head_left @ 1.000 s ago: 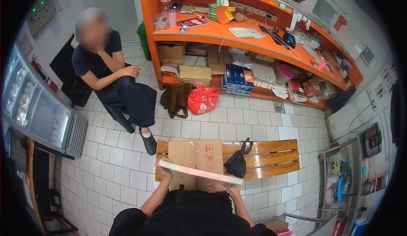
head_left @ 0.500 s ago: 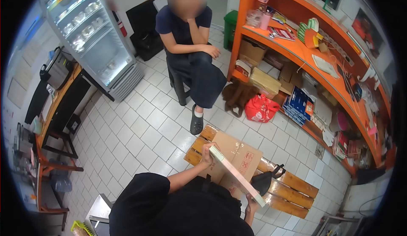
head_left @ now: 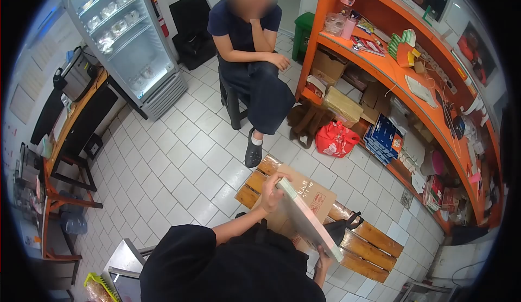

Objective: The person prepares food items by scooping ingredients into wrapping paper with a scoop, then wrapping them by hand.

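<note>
My left hand [head_left: 270, 194] is closed on the upper end of a flat box [head_left: 310, 215], thin and long with a pale pink and whitish edge. At its lower end my right hand [head_left: 324, 261] grips the same box, fingers partly hidden by it. The flat box is held slanted in front of my body, its narrow edge facing up at me. Beneath it, a brown cardboard box [head_left: 321, 198] with red printed marks rests on a slatted wooden bench [head_left: 374, 249]. Beside that lies a black bag [head_left: 337, 231] with a strap.
A person [head_left: 252, 58] sits on a dark stool facing me. Behind stands a glass-door fridge [head_left: 130, 41]. Orange shelves [head_left: 374, 58] hold bottles, papers and boxes at right. A red bag [head_left: 336, 139] sits on the floor. A wooden counter [head_left: 76, 117] lines the left.
The flat box has tilted so that more of its broad face shows. My left hand has risen slightly with its end. The camera view has shifted a little.
</note>
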`<state>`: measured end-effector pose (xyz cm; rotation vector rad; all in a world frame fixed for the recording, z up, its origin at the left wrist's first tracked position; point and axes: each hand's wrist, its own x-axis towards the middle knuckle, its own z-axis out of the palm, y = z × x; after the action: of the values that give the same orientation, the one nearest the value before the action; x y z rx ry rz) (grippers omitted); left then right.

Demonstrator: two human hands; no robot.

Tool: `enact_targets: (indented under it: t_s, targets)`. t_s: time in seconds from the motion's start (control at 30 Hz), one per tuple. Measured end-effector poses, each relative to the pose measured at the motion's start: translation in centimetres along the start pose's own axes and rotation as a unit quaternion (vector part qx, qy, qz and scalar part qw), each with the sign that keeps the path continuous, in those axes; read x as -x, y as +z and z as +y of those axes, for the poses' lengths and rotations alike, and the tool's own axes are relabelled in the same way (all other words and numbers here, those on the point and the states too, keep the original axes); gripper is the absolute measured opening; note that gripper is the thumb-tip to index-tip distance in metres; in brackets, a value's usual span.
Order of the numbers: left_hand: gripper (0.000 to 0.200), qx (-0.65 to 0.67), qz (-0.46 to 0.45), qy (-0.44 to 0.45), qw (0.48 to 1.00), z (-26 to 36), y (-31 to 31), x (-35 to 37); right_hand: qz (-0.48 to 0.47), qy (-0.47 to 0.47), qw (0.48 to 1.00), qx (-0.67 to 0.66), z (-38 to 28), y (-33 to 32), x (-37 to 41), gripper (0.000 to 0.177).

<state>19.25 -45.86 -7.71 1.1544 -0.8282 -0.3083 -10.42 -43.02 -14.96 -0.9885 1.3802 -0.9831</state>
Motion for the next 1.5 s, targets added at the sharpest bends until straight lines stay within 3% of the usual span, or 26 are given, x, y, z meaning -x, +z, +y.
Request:
enact_targets:
  t_s: [0.07,0.1,0.17,0.27,0.37,0.5,0.8,0.9,1.23,1.3,1.37,1.43,1.5]
  targets:
    - [0.055,0.060,-0.026,-0.061,0.996,-0.1,0.4,-0.1,0.006,0.004,1.000,-0.006,0.2,-0.1,-0.1,0.047]
    - [0.055,0.059,-0.026,-0.060,0.996,0.3,0.4,-0.2,0.014,0.009,1.000,-0.011,0.0,0.1,-0.1,0.048]
    - [0.031,-0.004,-0.056,-0.087,0.995,1.1,0.6,-0.3,0.003,0.004,1.000,-0.012,-0.5,0.2,0.1,0.047]
    - [0.020,-0.061,-0.018,-0.072,0.995,1.2,1.2,-0.3,-0.014,-0.011,1.000,-0.006,-1.2,0.4,0.4,0.046]
    - [0.020,-0.055,0.009,-0.132,0.990,0.5,1.2,0.1,-0.023,-0.019,1.000,0.003,-0.7,0.4,0.4,0.045]
    - [0.020,-0.029,0.020,-0.142,0.989,0.4,1.5,0.0,-0.014,-0.021,1.000,0.005,-0.6,0.5,0.4,0.045]
    - [0.022,-0.028,0.030,-0.112,0.993,-1.4,1.8,0.1,0.023,-0.002,0.999,-0.029,-1.2,0.9,0.6,0.046]
    - [0.023,-0.078,0.028,-0.106,0.991,-0.4,2.1,-0.2,0.002,-0.063,0.998,-0.017,-1.4,1.1,0.6,0.039]
    - [0.016,-0.088,0.016,-0.078,0.993,-0.7,1.6,0.2,-0.085,-0.086,0.993,0.016,-0.4,2.6,-2.9,0.036]
    - [0.016,-0.134,0.010,-0.015,0.991,-0.4,1.3,0.3,-0.098,-0.084,0.991,0.022,0.1,3.0,-2.6,0.036]
    - [0.015,-0.159,0.007,-0.021,0.987,0.9,1.1,0.4,-0.106,-0.083,0.990,0.029,0.5,3.2,-2.5,0.035]
    - [0.015,-0.009,-0.026,-0.153,0.988,0.8,0.8,0.7,-0.107,-0.095,0.989,0.028,0.7,4.0,-3.4,0.035]
    - [0.013,-0.014,-0.052,-0.175,0.983,0.8,0.4,0.9,-0.098,-0.107,0.989,0.022,1.2,5.1,-4.1,0.034]
